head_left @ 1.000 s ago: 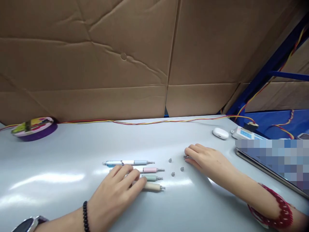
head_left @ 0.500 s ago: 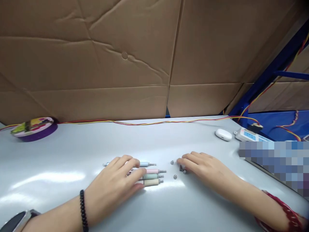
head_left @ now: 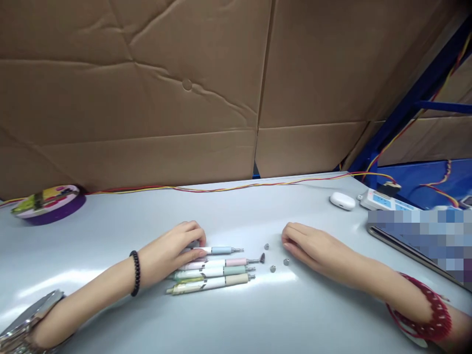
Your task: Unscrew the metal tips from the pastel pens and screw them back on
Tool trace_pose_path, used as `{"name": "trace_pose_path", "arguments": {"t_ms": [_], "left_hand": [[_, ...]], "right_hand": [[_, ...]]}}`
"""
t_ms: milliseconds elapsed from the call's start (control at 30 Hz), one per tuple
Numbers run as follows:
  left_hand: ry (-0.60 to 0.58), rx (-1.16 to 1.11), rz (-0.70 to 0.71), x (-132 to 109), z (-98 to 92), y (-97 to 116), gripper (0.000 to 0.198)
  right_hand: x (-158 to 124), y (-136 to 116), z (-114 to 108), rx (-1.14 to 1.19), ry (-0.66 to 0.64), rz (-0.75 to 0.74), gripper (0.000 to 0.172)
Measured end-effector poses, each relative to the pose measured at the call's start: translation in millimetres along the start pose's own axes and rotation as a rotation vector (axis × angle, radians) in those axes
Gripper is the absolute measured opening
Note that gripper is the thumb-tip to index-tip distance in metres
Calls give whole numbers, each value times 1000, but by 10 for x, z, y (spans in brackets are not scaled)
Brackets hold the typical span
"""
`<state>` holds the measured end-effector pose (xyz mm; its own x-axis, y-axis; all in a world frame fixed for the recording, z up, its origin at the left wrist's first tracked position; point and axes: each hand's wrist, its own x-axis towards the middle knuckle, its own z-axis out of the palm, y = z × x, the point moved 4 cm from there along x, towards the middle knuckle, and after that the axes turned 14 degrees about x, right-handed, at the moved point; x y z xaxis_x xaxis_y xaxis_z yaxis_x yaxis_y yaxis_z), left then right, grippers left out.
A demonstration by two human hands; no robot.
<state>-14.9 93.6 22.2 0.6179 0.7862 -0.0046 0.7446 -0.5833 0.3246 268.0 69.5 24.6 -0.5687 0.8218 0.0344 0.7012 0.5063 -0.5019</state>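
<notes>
Four pens without tips lie side by side on the table: blue [head_left: 221,250], pink [head_left: 232,262], green [head_left: 234,270] and yellow [head_left: 236,280]. My left hand [head_left: 180,246] has its thumb and fingers closed round the rear part of the blue pen. Small metal cones lie right of the pens: one [head_left: 266,246] at the back, one [head_left: 273,269] in front, one [head_left: 286,262] nearer my right hand, and a darker one [head_left: 262,257] at the pink pen's end. My right hand [head_left: 306,243] rests with curled fingers right of the cones; its fingertips are hidden.
A purple round box [head_left: 51,206] stands at the left back. A white case [head_left: 342,200] and a power strip [head_left: 383,200] are at the right, behind a blurred flat object [head_left: 424,246]. Red and yellow wires [head_left: 221,189] run along the cardboard wall [head_left: 147,98].
My left hand has moved back off the lower pens and closed on the blue one. My right hand has shifted right and curled, baring the cones; one now sits at the pink pen's end.
</notes>
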Motion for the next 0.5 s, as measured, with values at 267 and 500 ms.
{"name": "trace_pose_path", "arguments": {"t_ms": [267,500], "left_hand": [[197,-210,-77,-18,-53,50,22],[359,-456,-130,-56,15,50,19]], "right_hand": [[13,-20,93,63,23,-216,22],[13,-1,130,144,87,-293,25]]}}
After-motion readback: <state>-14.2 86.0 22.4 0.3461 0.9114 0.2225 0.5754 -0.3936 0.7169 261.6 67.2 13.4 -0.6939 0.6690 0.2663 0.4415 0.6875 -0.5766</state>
